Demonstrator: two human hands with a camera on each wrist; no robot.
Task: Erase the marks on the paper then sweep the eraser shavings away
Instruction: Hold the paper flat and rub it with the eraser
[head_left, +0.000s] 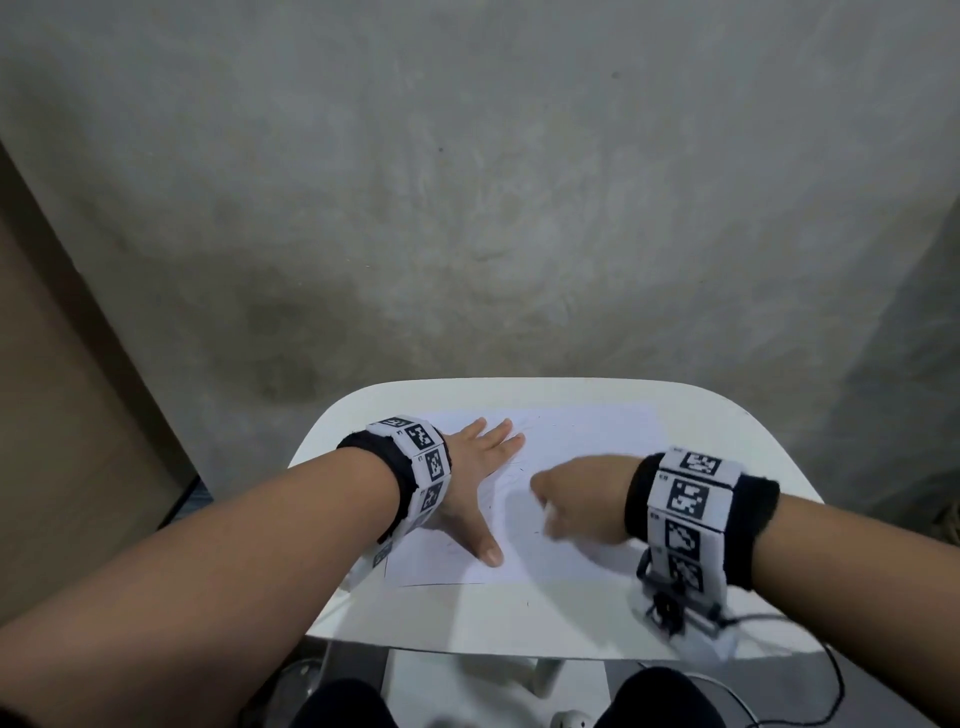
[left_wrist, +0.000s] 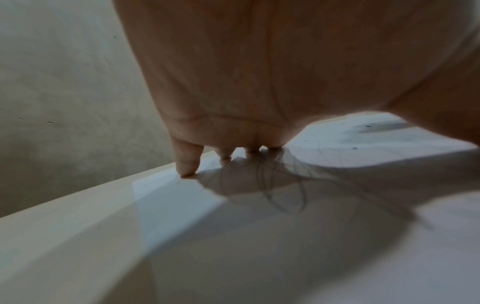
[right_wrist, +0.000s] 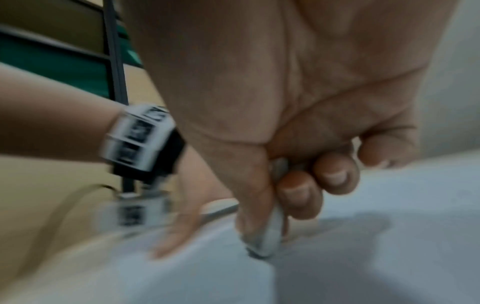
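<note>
Grey concrete wall (head_left: 467, 182) rises beyond my white table (head_left: 519, 618); paper (head_left: 582, 441) lies on it. Left hand (head_left: 467, 493) presses flat, fingers spread, on its left part; right hand (head_left: 576, 499) pinches the eraser (right_wrist: 270, 236) against the paper's middle.

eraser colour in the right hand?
White-grey eraser, pinched by the right hand; clearest in the right wrist view.

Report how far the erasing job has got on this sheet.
Partly done: the paper looks mostly clean at its far right. In hand: the left hand presses the sheet flat while the right hand pinches a white eraser with its tip on the page. Left: pencil scribbles remain beside the left fingers, and dark specks lie unswept.
</note>
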